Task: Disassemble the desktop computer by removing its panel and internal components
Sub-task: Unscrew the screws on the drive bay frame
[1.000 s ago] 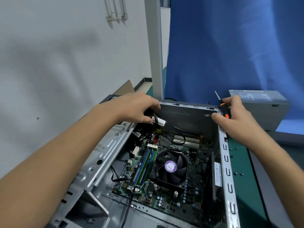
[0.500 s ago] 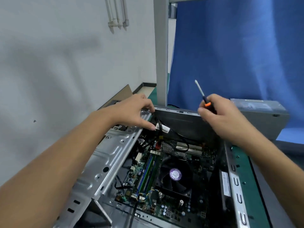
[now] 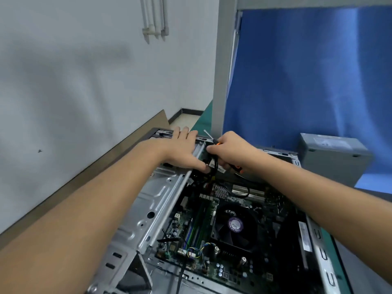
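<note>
The open desktop case lies on its side with the green motherboard and its black CPU fan exposed. My left hand rests flat on the silver drive cage at the case's far left corner, thumb down by the black cable bundle. My right hand grips a screwdriver with an orange and black handle, its tip pointing up and away, and its fingers touch the same cables close to my left thumb.
A grey power supply unit stands on the green mat at the right, in front of a blue curtain. A grey post rises behind the case. A cardboard sheet leans on the white wall at left.
My right hand has moved left with the screwdriver, from the case's far right edge over to the cables beside my left hand. My left hand has flattened onto the drive cage.
</note>
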